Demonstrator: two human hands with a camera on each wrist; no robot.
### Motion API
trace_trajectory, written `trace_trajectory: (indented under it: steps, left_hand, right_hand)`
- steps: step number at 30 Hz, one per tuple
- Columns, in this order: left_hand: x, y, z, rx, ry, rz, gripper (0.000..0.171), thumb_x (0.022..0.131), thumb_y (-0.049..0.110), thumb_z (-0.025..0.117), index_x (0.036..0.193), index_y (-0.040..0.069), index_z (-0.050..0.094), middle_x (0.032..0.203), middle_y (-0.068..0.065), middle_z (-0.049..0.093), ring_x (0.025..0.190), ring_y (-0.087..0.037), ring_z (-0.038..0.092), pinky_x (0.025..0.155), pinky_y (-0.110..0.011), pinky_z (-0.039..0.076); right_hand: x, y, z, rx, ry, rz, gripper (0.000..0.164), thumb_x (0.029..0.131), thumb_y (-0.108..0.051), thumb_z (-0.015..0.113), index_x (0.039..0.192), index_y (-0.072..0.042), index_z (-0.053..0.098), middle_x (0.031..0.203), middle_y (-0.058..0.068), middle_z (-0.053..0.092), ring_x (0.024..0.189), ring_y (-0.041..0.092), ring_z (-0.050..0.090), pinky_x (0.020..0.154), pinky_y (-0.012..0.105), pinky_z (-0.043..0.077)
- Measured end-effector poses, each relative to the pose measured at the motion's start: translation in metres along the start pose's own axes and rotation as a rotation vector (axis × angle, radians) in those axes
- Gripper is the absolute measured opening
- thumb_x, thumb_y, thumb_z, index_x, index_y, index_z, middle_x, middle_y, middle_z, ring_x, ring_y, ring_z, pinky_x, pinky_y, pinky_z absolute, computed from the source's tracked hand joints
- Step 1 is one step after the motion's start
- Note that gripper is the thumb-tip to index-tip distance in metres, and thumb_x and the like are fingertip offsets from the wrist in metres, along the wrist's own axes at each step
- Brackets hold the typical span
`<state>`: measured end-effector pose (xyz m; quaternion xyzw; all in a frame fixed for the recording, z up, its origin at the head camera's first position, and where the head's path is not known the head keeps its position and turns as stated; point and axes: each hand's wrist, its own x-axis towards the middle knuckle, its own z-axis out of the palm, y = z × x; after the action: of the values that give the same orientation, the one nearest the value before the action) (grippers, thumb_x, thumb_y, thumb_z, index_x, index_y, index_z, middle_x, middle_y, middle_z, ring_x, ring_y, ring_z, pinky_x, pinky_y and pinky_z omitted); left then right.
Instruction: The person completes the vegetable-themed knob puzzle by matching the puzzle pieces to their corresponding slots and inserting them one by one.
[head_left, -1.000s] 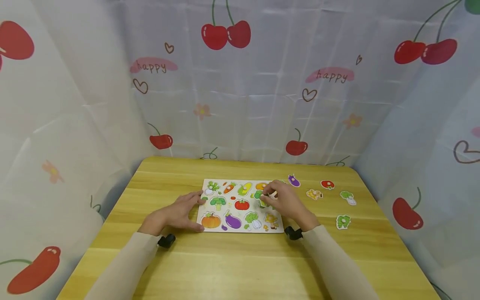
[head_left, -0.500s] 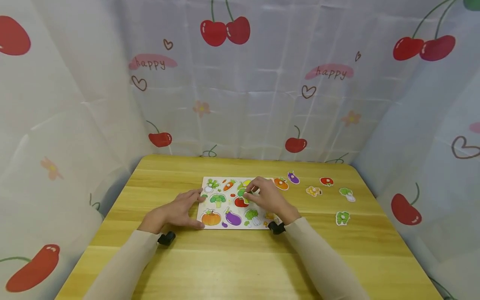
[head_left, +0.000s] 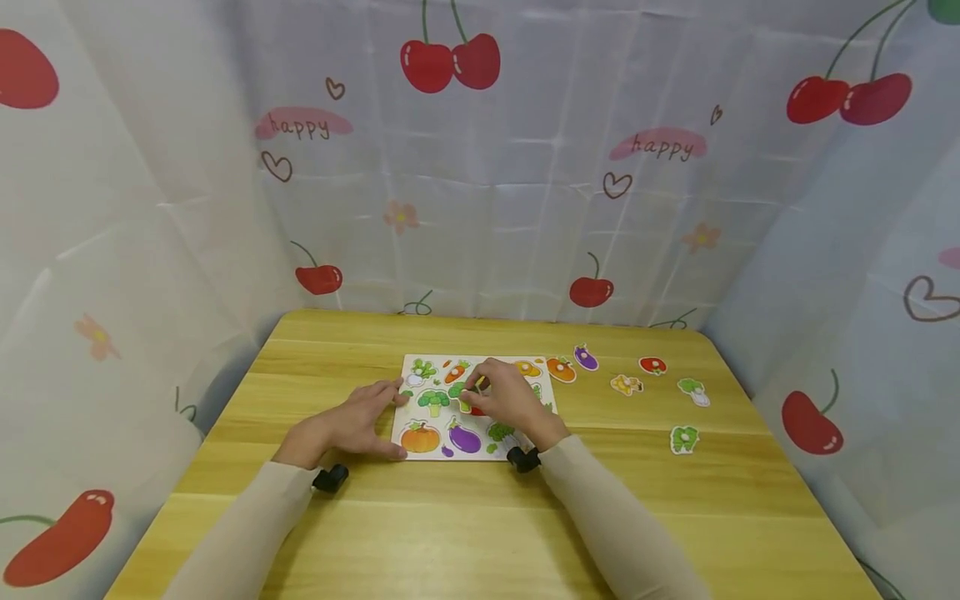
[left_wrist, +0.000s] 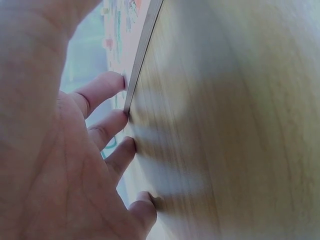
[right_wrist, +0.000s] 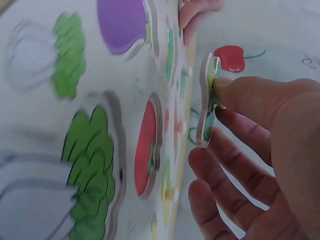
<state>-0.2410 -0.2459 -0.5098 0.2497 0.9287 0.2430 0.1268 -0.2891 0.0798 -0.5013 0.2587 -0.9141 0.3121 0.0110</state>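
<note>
A wooden vegetable puzzle board point(head_left: 472, 457) lies on the table with printed pictures and cut-out shapes. My left hand point(head_left: 352, 425) rests at its left side, fingers spread, and in the left wrist view fingertips point(left_wrist: 117, 82) touch the board's edge. Over the middle of the board, my right hand point(head_left: 513, 404) pinches a broccoli puzzle piece point(right_wrist: 207, 105) between thumb and fingers. The right wrist view has this piece edge-on, raised off the board. Just left of it is the printed broccoli point(head_left: 433, 402). The right hand partly covers the tomato picture point(right_wrist: 146, 150).
Loose pieces lie right of the board: a pumpkin point(head_left: 561, 369), an eggplant point(head_left: 586, 357), a tomato point(head_left: 652, 366), a yellow piece point(head_left: 626, 384), a bok choy point(head_left: 693, 392) and a green leafy piece point(head_left: 684, 439). A cherry-print curtain point(head_left: 480, 183) stands behind the table.
My right hand has carried the broccoli piece leftward from the board's right side to its middle, uncovering the pumpkin piece. The left hand stays in place at the board's left side.
</note>
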Motion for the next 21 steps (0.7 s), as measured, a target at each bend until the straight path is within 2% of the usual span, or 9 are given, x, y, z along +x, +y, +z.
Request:
trace_trajectory:
  steps: [4, 8, 11, 18, 21]
  left_hand:
    - [0.000, 0.000, 0.001, 0.004, -0.010, -0.014, 0.105, 0.091, 0.061, 0.095, 0.169, 0.004, 0.052, 0.191, -0.027, 0.028, 0.170, -0.059, 0.034, 0.138, -0.081, 0.031]
    - [0.001, -0.002, 0.002, 0.008, -0.001, 0.000, 0.106, 0.091, 0.060, 0.094, 0.169, 0.003, 0.052, 0.189, -0.028, 0.031, 0.167, -0.059, 0.037, 0.137, -0.081, 0.032]
    - [0.002, -0.002, 0.002, 0.008, 0.006, 0.015, 0.107, 0.091, 0.059, 0.095, 0.170, 0.001, 0.051, 0.188, -0.030, 0.033, 0.167, -0.061, 0.037, 0.136, -0.082, 0.031]
    - [0.004, -0.003, 0.001, -0.004, -0.012, -0.019, 0.113, 0.091, 0.061, 0.094, 0.175, 0.003, 0.045, 0.191, -0.028, 0.027, 0.173, -0.061, 0.028, 0.138, -0.084, 0.025]
    - [0.003, -0.002, 0.000, -0.014, -0.013, -0.017, 0.114, 0.092, 0.061, 0.094, 0.176, 0.002, 0.044, 0.190, -0.029, 0.028, 0.173, -0.062, 0.028, 0.138, -0.085, 0.025]
  right_hand:
    - [0.005, -0.007, 0.008, 0.002, -0.007, -0.029, 0.010, 0.106, -0.026, 0.089, 0.105, -0.017, 0.085, 0.113, 0.003, 0.079, 0.103, 0.018, 0.078, 0.089, 0.036, 0.068]
    - [0.010, -0.014, 0.014, 0.002, -0.010, -0.051, 0.010, 0.106, -0.026, 0.089, 0.107, -0.016, 0.086, 0.113, 0.003, 0.080, 0.098, 0.017, 0.076, 0.080, 0.029, 0.063]
    - [0.013, -0.019, 0.017, 0.003, -0.014, -0.046, 0.011, 0.106, -0.026, 0.089, 0.106, -0.016, 0.086, 0.112, 0.002, 0.080, 0.093, 0.014, 0.073, 0.078, 0.028, 0.060]
    - [0.022, -0.028, 0.029, -0.035, -0.028, 0.005, 0.011, 0.105, -0.028, 0.090, 0.104, -0.017, 0.086, 0.114, 0.001, 0.081, 0.091, 0.011, 0.069, 0.082, 0.029, 0.060]
    - [0.024, -0.030, 0.034, -0.063, -0.022, 0.023, 0.012, 0.105, -0.029, 0.091, 0.104, -0.018, 0.086, 0.113, 0.001, 0.081, 0.089, 0.010, 0.067, 0.079, 0.027, 0.059]
